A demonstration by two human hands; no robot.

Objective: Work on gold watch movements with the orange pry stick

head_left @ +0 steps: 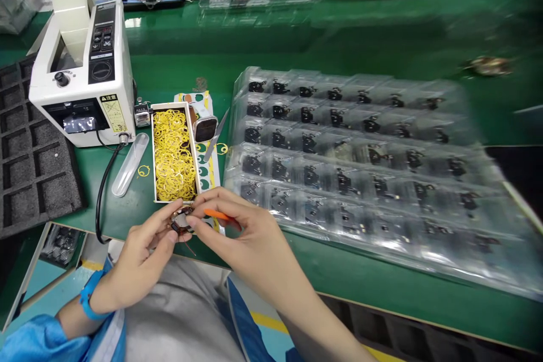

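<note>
My left hand [139, 249] pinches a small round copper-wound coil part [181, 222] at the table's near edge. My right hand [244, 232] is closed around an orange-handled tool [218, 215] and its fingertips touch the same part. Just beyond the hands stands a white box of yellow rings [173, 154]. A single yellow ring [143, 170] lies loose to the left of the box.
A white tape dispenser [82, 62] stands at the back left, its black cable [102, 192] running to the edge. A clear tray of small black parts [360, 164] fills the right. Black foam tray [29, 153] at the left. Tweezers [215, 136] and a clear tube [129, 164] lie near the box.
</note>
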